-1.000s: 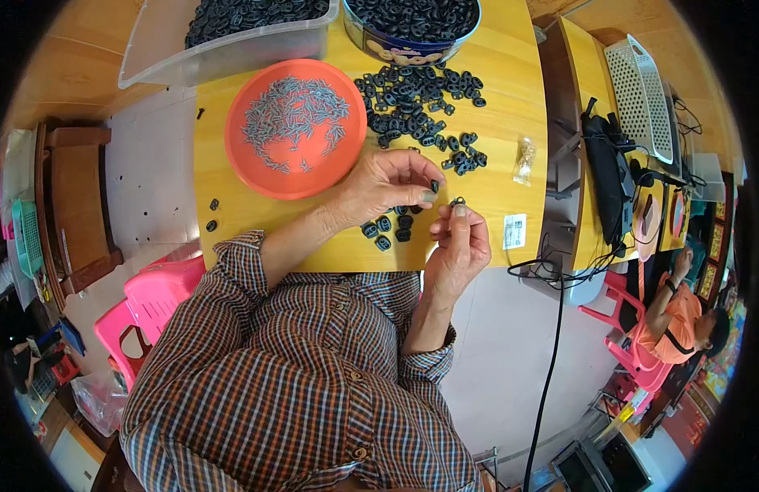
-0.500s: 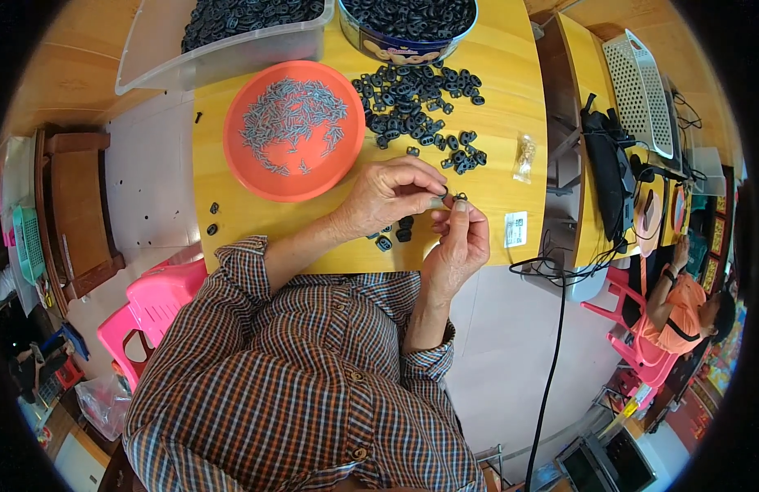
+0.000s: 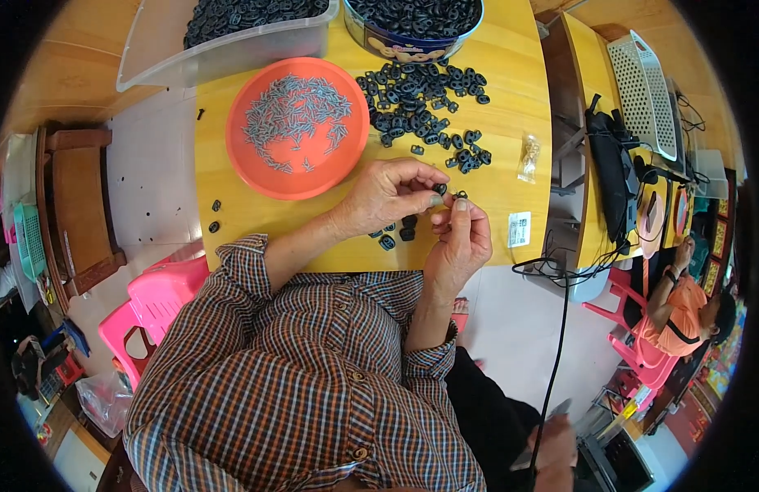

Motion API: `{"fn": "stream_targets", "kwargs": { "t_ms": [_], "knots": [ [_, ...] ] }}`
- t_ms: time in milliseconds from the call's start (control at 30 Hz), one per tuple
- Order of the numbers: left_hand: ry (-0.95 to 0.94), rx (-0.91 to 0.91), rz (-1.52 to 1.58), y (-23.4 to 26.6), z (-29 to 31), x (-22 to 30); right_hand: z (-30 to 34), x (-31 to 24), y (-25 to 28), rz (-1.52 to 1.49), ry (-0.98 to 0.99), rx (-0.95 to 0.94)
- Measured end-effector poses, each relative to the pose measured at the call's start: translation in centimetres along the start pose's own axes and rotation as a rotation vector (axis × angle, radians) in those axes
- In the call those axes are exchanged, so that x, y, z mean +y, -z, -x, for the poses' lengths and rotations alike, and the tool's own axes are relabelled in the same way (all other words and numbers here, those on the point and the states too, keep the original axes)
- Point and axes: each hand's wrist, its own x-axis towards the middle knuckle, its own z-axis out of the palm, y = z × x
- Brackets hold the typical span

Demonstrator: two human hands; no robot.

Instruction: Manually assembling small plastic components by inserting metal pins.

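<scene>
Above the near edge of the table, my left hand (image 3: 396,195) pinches a small black plastic cord lock piece (image 3: 440,189) between thumb and fingertips. Close beside it, my right hand (image 3: 461,238) grips another small black piece (image 3: 461,195), mostly covered by the thumb and forefinger. The two hands nearly touch at the fingertips. Under them lie several black two-hole cord locks (image 3: 387,242). Beyond the hands spreads a loose pile of the same black parts (image 3: 408,102). An orange-red round tray (image 3: 261,176) to the left holds many thin grey metal pieces that look like springs.
A clear plastic bin (image 3: 265,51) and a round blue tin (image 3: 396,49), both full of black parts, stand at the back. A small clear packet (image 3: 529,158) and a white label (image 3: 519,230) lie right. A black cable (image 3: 560,344) hangs beside the table. Another person (image 3: 683,312) sits far right.
The black piece in my left fingers has come into clearer view. Both hands stay almost in place. Dark clothing and blurred bare skin have appeared at the lower right beside me.
</scene>
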Motion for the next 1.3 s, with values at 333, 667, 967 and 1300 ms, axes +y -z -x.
{"fn": "stream_targets", "kwargs": {
  "t_ms": [333,667,967,1300],
  "knots": [
    [0.1,-0.049,0.218,0.24,-0.06,0.51,0.18,0.47,0.54,0.021,-0.026,0.0],
    [0.077,-0.062,0.211,0.28,-0.15,0.03,0.14,0.57,0.34,0.005,-0.041,-0.012],
    [0.044,-0.026,0.12,0.15,-0.03,0.46,0.25,0.22,0.15,0.075,-0.041,-0.01],
    [0.015,-0.03,0.101,0.14,0.02,0.53,0.37,0.13,0.11,0.072,-0.029,-0.041]
  ]
}}
